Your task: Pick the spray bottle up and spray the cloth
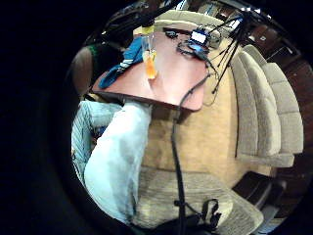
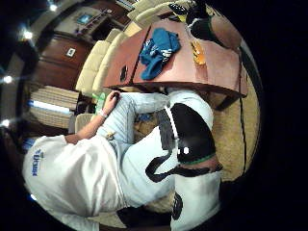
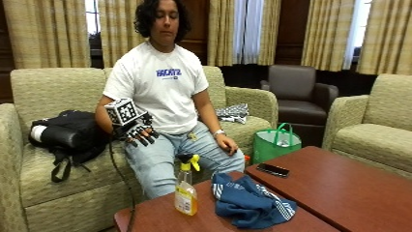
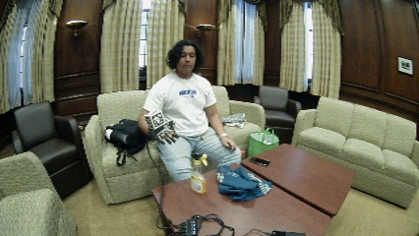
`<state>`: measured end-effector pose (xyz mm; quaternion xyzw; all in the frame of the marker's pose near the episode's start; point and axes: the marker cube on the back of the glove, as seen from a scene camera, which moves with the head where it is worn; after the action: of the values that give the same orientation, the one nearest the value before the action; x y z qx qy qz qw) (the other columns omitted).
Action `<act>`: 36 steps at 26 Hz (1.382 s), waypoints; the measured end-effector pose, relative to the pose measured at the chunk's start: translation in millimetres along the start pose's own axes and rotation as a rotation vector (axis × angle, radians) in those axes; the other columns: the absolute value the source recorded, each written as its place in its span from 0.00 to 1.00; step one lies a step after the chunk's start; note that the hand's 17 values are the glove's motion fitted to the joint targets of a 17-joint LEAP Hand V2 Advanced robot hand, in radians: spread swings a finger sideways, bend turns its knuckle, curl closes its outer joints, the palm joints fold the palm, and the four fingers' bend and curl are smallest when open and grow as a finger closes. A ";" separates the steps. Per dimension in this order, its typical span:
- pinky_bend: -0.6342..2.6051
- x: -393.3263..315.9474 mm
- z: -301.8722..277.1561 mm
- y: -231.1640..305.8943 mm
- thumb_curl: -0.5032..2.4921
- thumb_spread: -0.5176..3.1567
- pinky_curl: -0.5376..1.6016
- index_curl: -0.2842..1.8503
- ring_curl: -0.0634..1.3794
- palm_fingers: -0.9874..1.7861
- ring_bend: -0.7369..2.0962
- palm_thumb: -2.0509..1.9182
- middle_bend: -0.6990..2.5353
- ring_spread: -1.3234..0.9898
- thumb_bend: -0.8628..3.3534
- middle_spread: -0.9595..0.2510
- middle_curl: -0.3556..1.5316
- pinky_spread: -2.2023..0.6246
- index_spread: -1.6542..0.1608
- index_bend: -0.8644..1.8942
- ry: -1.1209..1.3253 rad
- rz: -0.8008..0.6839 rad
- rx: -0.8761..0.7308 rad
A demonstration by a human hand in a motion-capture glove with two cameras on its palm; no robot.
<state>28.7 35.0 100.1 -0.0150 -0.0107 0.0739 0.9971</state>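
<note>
Raised above my right thigh, my gloved right hand (image 3: 140,134) hangs with its fingers (image 3: 145,138) relaxed and pointing downward, grasping nothing and well back from the table (image 3: 360,186). My bare left hand (image 3: 227,145) rests on my left thigh. I sit on a sofa (image 3: 38,92), and one black bag (image 3: 67,133) lies on the cushion just beside my right arm.

On the near reddish-brown table I count one spray bottle (image 3: 186,186), upright, with orange liquid in it and a yellow-and-black trigger head. Just beside it lies one blue cloth (image 3: 250,202), crumpled, with white stripes; from the outside view I cannot tell whether bottle and cloth touch. One black phone (image 3: 273,169) lies flat on the table beyond the cloth.

One green tote bag (image 3: 277,144) stands on the floor between the sofa and the table. From the wide outside view, a tangle of cables (image 4: 196,224) sits on the table edge farthest from me.
</note>
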 end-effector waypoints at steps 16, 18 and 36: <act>0.26 9.7 49.6 -22.2 0.27 0.47 0.39 0.26 0.26 0.61 0.38 0.67 0.28 0.51 0.23 0.69 0.36 0.83 0.70 0.36 -0.600 0.230 0.132; 0.26 8.7 58.0 -27.4 0.27 0.46 0.40 0.26 0.26 0.61 0.38 0.68 0.28 0.52 0.22 0.69 0.37 0.83 0.70 0.36 -0.670 0.268 0.168; 0.26 16.9 94.1 -110.8 0.28 0.45 0.41 0.25 0.27 0.61 0.38 0.70 0.28 0.51 0.21 0.68 0.38 0.83 0.71 0.36 -0.749 0.290 0.332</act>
<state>59.5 -69.4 197.9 0.1720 -0.3576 0.2142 0.8926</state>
